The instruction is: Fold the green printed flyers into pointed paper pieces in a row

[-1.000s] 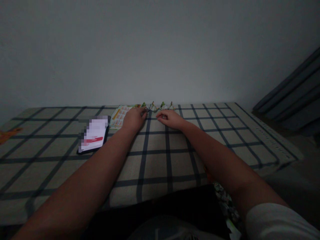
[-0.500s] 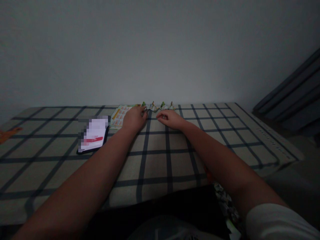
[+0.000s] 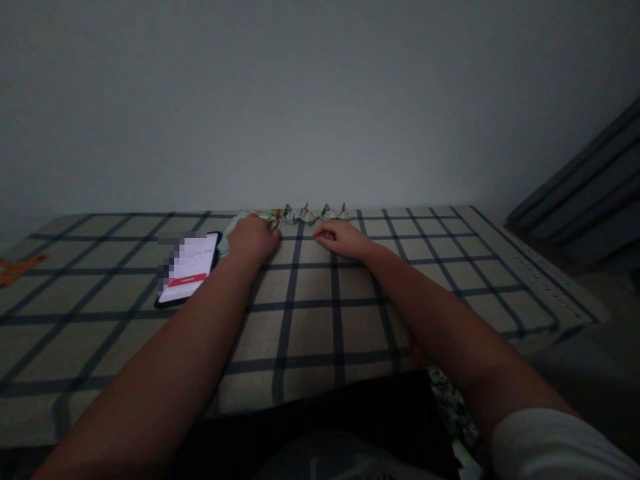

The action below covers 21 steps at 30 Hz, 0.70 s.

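Observation:
Near the table's back edge, my left hand (image 3: 253, 240) is over a thin printed paper sheet (image 3: 226, 241), its fingers curled down at the paper and partly hidden. A pale green part of the sheet shows left of the hand, and a colourful part shows beyond the fingers. To the right, my right hand (image 3: 344, 239) rests on the cloth with its fingers closed in a loose curl; nothing shows in them. Just beyond the hands stands a row of several small folded paper pieces (image 3: 308, 213), pointed at the top, white, green and yellowish.
A phone (image 3: 188, 283) with a lit, partly blurred screen lies left of my left forearm. The checked tablecloth (image 3: 310, 333) covers the table, which stands against a grey wall (image 3: 320, 100). An orange shape (image 3: 23, 268) is at the far left; a dark curtain (image 3: 585, 163) hangs right.
My left hand has moved left, away from the folded pieces and farther over the sheet. The printed grid has gone from view and a pale green area shows. My right hand stays put.

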Tool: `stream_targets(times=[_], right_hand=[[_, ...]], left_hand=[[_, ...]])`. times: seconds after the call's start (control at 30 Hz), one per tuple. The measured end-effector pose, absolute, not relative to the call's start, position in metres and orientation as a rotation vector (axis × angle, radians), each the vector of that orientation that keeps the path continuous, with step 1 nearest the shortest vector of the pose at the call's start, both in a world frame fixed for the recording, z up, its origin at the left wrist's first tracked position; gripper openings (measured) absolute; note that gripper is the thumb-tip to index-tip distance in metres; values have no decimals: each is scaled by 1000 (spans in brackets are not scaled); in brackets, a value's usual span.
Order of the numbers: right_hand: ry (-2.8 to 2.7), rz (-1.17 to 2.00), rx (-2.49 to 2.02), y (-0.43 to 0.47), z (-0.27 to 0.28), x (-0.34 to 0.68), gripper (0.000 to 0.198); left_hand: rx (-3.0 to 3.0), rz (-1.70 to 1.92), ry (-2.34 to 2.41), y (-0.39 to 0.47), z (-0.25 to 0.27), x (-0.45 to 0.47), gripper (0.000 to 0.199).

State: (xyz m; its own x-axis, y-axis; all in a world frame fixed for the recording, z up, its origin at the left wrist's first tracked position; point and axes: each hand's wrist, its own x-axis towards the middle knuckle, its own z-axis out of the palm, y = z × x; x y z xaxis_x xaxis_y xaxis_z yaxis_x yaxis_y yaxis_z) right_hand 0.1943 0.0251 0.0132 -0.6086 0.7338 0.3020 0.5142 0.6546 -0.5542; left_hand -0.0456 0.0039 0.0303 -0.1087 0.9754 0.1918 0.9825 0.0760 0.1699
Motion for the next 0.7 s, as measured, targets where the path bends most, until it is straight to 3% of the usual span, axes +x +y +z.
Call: stream_targets(times=[0.2, 0.47, 0.6, 0.7], right_hand=[[-2370, 549, -971, 26, 13, 194, 16], [-2338, 577, -945, 24, 14, 195, 14], [-2170, 768, -941, 23, 13, 192, 19], [-1888, 1082, -933, 23, 14, 186, 36]], left_hand=[[-2052, -452, -2279, 3, 33, -44, 36], [-1923, -885, -2024, 1, 37, -45, 35], [-1904, -1110, -1773, -5, 41, -39, 32], [-2004, -1186, -1588, -11, 40, -30, 30]])
